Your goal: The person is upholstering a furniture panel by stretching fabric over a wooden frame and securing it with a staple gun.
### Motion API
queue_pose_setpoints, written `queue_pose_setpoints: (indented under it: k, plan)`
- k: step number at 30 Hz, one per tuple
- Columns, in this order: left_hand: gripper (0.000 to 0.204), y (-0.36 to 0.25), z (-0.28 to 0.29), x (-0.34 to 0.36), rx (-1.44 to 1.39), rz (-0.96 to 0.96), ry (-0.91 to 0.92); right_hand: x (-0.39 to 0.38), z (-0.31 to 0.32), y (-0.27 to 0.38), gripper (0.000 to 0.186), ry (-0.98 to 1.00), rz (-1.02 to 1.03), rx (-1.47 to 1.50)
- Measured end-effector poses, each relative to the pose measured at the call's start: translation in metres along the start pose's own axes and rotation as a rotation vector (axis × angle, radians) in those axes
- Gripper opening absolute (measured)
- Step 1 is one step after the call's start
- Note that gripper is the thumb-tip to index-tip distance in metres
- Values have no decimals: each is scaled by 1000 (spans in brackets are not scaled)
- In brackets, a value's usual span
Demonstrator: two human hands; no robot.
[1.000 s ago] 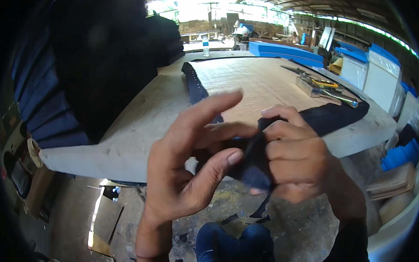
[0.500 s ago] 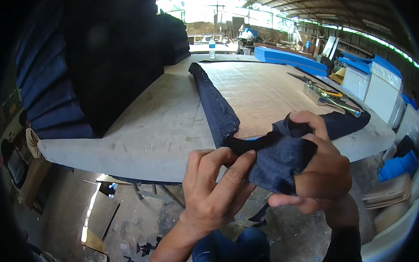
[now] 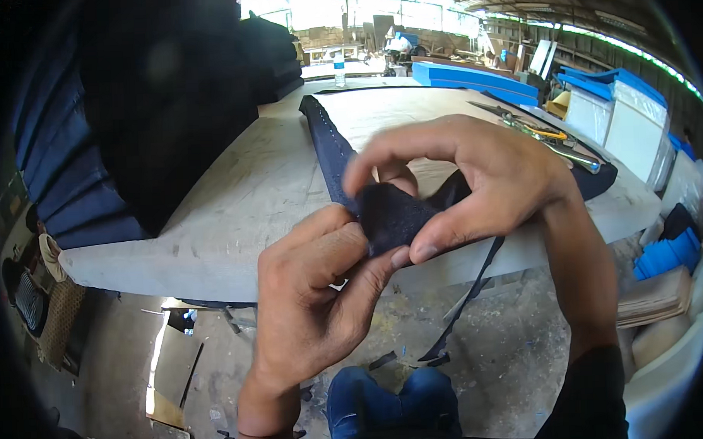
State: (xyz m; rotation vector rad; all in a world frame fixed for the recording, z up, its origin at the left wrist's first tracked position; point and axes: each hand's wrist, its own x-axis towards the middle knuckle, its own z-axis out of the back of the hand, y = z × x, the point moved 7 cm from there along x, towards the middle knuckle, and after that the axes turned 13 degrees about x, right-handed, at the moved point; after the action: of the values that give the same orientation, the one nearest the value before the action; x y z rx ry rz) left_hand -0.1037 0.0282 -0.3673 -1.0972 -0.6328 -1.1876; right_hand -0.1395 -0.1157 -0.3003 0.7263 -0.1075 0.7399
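Observation:
Dark blue fabric [image 3: 394,218] is bunched at the near corner of a pale wooden panel [image 3: 410,113] on the table. My left hand [image 3: 311,290] pinches the fabric's edge between thumb and curled fingers. From the other side, my right hand [image 3: 505,175] grips the same fabric, its thumb low on the edge and its fingers arched over the top. Those fingertips are slightly blurred. Along the panel's left side runs a folded fabric border [image 3: 330,147] with a row of small bright spots like staples. My hands hide most of the panel's near edge.
A tall stack of dark padded pieces [image 3: 169,110] stands on the table's left. Scissors [image 3: 550,133] and a chrome-handled metal tool [image 3: 582,159] lie at the panel's right. Behind are a plastic bottle [image 3: 339,69] and blue slabs [image 3: 474,82]. Fabric scraps [image 3: 434,360] litter the floor.
My right hand has turned and moved up and left, from beside the fabric to over it. My left hand has shifted left and slightly down. The fabric is now more tightly bunched.

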Motion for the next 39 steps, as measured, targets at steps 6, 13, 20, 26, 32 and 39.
queue_pose_setpoints:
  k: [6,13,20,26,32,39]
  plan:
    - [13,1,5,0,-50,34,-77,-2,6,-1,26,-93,38,156]
    - [8,12,7,16,-131,80,32,-18,6,-10,19,-247,-60,271]
    - [15,31,11,32,-196,179,273,-13,4,-19,24,-254,-31,225]
    - [13,36,11,36,-253,161,270,-13,5,-16,30,-305,-71,336]
    - [16,36,10,37,-247,65,221,-9,2,-21,31,-254,-300,123]
    - [17,45,11,39,-212,16,249,-18,5,-24,22,-333,-238,287]
